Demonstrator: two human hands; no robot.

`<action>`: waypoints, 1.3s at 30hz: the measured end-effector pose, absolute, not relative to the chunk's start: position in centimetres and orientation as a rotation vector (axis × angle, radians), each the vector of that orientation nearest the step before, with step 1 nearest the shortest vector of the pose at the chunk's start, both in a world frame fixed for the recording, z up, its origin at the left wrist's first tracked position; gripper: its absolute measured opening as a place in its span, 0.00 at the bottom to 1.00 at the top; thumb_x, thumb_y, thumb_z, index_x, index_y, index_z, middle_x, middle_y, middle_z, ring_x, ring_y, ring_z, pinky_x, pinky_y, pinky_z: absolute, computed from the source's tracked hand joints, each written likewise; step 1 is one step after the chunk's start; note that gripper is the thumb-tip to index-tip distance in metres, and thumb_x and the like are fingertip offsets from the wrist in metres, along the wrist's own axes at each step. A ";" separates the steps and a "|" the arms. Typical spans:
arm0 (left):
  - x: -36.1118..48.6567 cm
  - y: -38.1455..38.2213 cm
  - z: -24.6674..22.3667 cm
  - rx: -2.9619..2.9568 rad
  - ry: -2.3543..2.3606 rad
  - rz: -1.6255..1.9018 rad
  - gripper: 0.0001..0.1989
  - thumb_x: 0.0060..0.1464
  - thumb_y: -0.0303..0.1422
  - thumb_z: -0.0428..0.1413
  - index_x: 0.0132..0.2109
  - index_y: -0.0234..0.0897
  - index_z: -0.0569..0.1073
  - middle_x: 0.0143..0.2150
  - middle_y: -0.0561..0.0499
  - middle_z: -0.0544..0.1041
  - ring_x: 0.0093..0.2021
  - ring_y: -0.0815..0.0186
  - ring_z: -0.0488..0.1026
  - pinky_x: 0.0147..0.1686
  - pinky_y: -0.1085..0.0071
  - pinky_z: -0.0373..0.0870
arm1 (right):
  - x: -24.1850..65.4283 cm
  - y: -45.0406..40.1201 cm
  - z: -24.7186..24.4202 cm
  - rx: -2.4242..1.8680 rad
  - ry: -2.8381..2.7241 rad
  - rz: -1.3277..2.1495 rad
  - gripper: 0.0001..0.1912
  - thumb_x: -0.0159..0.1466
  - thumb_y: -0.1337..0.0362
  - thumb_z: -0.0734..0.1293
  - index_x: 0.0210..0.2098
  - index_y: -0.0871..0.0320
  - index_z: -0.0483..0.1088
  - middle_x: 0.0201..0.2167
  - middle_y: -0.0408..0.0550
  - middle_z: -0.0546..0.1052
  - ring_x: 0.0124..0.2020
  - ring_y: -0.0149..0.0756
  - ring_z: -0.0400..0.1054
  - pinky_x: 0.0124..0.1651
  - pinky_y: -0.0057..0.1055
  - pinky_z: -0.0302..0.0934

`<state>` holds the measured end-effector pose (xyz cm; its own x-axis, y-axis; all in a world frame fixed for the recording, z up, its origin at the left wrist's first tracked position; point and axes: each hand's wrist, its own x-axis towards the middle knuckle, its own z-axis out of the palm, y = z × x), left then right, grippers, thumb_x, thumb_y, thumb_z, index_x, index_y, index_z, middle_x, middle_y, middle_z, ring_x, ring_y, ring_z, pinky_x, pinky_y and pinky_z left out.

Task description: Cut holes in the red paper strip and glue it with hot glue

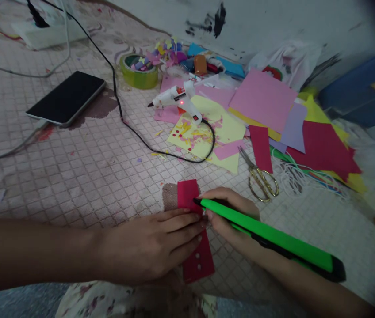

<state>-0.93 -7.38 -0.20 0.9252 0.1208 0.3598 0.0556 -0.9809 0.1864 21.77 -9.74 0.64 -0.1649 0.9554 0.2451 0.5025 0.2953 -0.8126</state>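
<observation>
My left hand (161, 240) lies flat across the middle of a red paper strip (197, 260), fingers stretched out and pressing it to the cloth. Round holes show in the strip's near end. My right hand (232, 212) is closed around the front of a long green and black hole punch (267, 229). Its dark tip meets the right edge of the strip's far part, just beyond my left fingers. The punch's body extends back over my right forearm. Whether its jaws are pressed together is hidden.
Gold-handled scissors (262, 181) lie to the right, near white string (293, 176). A glue gun (177, 97) with a red light rests on pale yellow paper (230, 128) among scraps. Its black cord (141, 139) crosses the cloth. Left are a phone (68, 97) and tape roll (139, 77).
</observation>
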 end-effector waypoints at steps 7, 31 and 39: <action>-1.0 -7.5 -0.4 2.874 0.124 0.530 0.27 0.69 0.45 0.50 0.58 0.24 0.73 0.64 0.35 0.72 0.67 0.51 0.65 0.68 0.59 0.61 | 21.8 -9.9 0.6 -1.312 -1.778 0.789 0.17 0.59 0.76 0.66 0.42 0.48 0.74 0.35 0.38 0.81 0.33 0.33 0.76 0.35 0.29 0.71; -1.0 -7.6 -0.2 2.885 0.145 0.485 0.24 0.69 0.42 0.49 0.59 0.24 0.73 0.65 0.35 0.71 0.66 0.52 0.66 0.67 0.60 0.62 | 21.8 -9.8 0.9 -1.315 -1.860 0.776 0.16 0.60 0.74 0.65 0.43 0.49 0.73 0.36 0.41 0.81 0.34 0.36 0.76 0.36 0.33 0.71; -0.9 -7.5 -0.3 2.904 0.127 0.522 0.25 0.70 0.43 0.48 0.58 0.24 0.74 0.63 0.35 0.73 0.65 0.51 0.67 0.67 0.60 0.63 | 21.7 -9.5 1.0 -1.288 -1.931 0.773 0.15 0.61 0.73 0.66 0.44 0.50 0.73 0.36 0.41 0.80 0.34 0.34 0.75 0.38 0.32 0.72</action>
<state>-0.95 -7.49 -0.26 0.9345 0.1171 0.3362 0.0510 -0.9787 0.1990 21.68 -9.55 1.03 -0.2781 0.9371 0.2111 0.5327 0.3334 -0.7779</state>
